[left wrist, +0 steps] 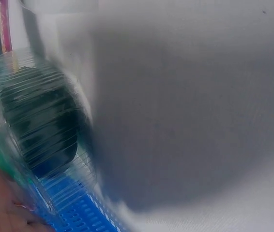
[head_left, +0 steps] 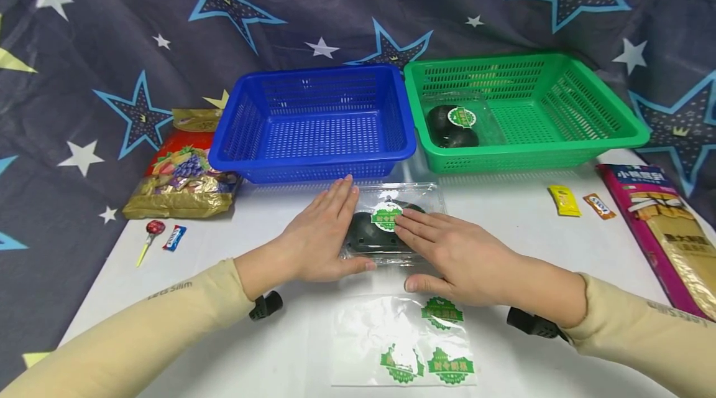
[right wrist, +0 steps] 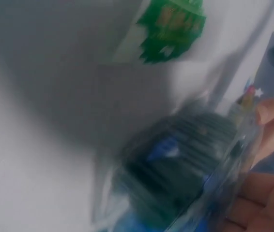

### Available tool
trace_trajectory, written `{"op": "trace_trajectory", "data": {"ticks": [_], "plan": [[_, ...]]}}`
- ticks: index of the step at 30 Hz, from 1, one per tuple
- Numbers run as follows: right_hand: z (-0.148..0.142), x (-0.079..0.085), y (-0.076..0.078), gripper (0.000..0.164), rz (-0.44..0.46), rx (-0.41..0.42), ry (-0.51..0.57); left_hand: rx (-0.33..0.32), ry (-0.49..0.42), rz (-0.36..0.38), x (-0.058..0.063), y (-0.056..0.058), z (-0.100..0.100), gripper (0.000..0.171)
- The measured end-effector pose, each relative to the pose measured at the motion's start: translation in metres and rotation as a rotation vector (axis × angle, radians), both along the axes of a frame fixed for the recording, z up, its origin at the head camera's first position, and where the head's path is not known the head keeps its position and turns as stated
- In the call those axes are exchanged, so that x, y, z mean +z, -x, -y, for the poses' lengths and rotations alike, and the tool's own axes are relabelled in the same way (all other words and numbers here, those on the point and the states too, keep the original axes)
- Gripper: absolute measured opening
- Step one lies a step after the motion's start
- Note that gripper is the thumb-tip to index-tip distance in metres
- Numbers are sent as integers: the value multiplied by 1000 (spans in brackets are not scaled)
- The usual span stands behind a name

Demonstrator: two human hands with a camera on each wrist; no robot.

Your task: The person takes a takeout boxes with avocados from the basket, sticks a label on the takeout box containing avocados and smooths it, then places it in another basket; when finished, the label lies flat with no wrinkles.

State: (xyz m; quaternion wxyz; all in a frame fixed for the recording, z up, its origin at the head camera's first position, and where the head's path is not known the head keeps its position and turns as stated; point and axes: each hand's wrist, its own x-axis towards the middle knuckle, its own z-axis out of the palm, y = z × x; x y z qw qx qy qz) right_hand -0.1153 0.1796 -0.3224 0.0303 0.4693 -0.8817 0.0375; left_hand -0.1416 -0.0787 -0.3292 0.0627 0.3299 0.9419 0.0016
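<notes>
A clear plastic clamshell box [head_left: 365, 199] lies on the table with dark, rounded items [head_left: 366, 233] inside and a round green-and-white sticker [head_left: 386, 216] on its lid. Along the box's left side rests my left hand [head_left: 321, 233], fingers straight and thumb near the front edge. My right hand [head_left: 461, 252] touches the lid with straight fingertips over the sticker's right edge. Both wrist views show the box's ribbed side, the left wrist view with a dark item [left wrist: 42, 121] behind it. Nearer me is a sheet [head_left: 363, 336] bearing several green stickers [head_left: 450, 365].
Behind the box stand a blue basket [head_left: 313, 165] and a green basket [head_left: 537, 158]; the green one holds a similar box [head_left: 486, 115]. At left are a candy bag [head_left: 181, 174], lollipop [head_left: 151, 236] and small blue packet [head_left: 174, 238]; at right, small wrappers [head_left: 565, 200] and a magenta packet [head_left: 643, 217].
</notes>
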Motion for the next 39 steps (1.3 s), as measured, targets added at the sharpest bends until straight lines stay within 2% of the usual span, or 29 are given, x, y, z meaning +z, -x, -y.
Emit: {"op": "trace_trajectory", "data": {"ticks": [5,8,18,21,30,39], "plan": [[14,-2,-1,77,38,29,16,-14,-10,4,0,0,1,114],[23,-2,1,77,66,15,14,-25,-17,8,-1,1,1,114],[51,-4,7,79,142,-148,-4,-33,-7,10,0,1,2,110],[53,-5,8,82,154,-165,-19,-27,7,-3,0,0,1,111],[31,-3,1,81,79,-60,-55,3,34,-34,0,-1,-3,114],[7,-5,1,79,-53,-70,-65,26,20,2,2,-2,-1,114]]}}
